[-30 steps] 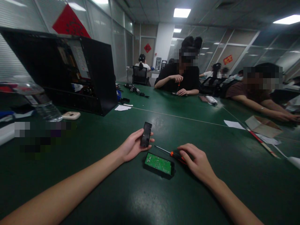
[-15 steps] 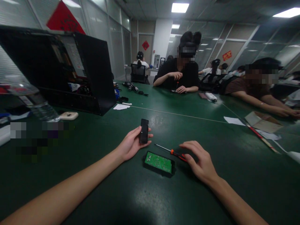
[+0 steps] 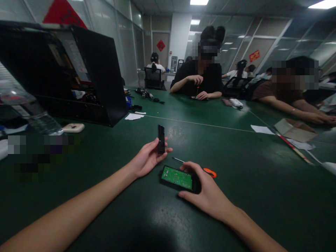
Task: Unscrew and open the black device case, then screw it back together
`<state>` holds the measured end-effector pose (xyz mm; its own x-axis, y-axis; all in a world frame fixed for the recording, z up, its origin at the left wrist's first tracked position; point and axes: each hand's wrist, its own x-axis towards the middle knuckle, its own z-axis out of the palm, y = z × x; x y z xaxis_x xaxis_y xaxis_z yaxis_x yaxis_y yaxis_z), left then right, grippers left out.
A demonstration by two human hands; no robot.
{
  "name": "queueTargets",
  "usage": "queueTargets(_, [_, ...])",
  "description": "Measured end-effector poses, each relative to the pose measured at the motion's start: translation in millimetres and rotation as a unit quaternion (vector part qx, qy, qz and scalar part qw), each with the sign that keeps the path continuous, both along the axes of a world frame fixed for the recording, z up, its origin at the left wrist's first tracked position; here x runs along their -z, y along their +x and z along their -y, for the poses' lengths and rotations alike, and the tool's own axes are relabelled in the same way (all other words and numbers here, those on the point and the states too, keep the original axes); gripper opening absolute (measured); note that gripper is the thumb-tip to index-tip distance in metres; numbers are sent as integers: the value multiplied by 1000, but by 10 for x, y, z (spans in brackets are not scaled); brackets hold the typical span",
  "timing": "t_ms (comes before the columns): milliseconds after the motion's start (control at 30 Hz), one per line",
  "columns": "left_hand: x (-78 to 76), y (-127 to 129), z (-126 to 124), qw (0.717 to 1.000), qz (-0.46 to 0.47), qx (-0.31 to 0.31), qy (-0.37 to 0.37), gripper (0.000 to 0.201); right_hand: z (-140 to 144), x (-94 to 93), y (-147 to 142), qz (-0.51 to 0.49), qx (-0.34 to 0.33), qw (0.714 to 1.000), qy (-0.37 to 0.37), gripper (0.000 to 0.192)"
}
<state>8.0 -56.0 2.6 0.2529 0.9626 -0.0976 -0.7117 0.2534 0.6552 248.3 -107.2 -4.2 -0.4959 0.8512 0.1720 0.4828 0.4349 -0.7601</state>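
Note:
My left hand point(image 3: 148, 158) grips a slim black plastic cover point(image 3: 161, 141) upright between thumb and fingers, above the table. Just to its right, a black case point(image 3: 164, 181) lies on the table with a green circuit board point(image 3: 177, 177) inside, facing up. My right hand point(image 3: 203, 187) curves around the case's right end, thumb on the near side and fingers on the far side, spread apart; whether they touch the case I cannot tell. A screwdriver point(image 3: 210, 172) with an orange-and-black handle lies behind this hand, which hides its middle.
A large open black computer case point(image 3: 102, 80) stands at the left, near a plastic bottle point(image 3: 33, 108) and a cream-coloured object point(image 3: 73, 128). Across the green table point(image 3: 236, 147) a person point(image 3: 199, 77) works with a screwdriver. An open carton point(image 3: 294, 130) and papers lie at the right.
My right hand has moved left from beside the screwdriver handle to around the circuit board's case. The cover in my left hand has turned slightly, showing more of its edge.

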Motion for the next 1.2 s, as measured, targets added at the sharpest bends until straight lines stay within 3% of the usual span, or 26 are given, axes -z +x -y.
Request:
queueTargets(133, [-17, -2, 19, 999, -1, 32, -9, 29, -60, -21, 3, -36, 36, 996, -72, 47])
queueTargets(200, [-17, -14, 24, 999, -3, 46, -9, 31, -87, -22, 34, -130, 39, 982, -131, 46])
queueTargets(267, [-9, -30, 28, 998, -3, 62, -4, 32, -117, -23, 82, -268, 46, 938, -213, 53])
queueTargets(333, [8, -39, 41, 996, 0, 89, 4, 34, -154, -27, 145, -389, 57, 873, -288, 61])
queueTargets(433, [42, -16, 94, 989, 12, 144, 8, 36, -219, -34, 241, -490, 64, 796, -349, 57])
queueTargets(600, [85, 122, 271, 974, 45, 221, -1, 39, -282, -16, 332, -565, 61, 743, -355, 35])
queueTargets(733, [82, 204, 365, 960, 59, 275, 21, 42, -230, -14, 331, -570, 25, 719, -396, 39])
queueTargets(867, [50, 214, 378, 963, 54, 261, 28, 38, -168, -70, 289, -552, 8, 712, -434, 47])
queueTargets(1200, [38, 235, 405, 968, 18, 250, 28, 37, -147, -119, 139, -456, 69, 765, -450, 60])
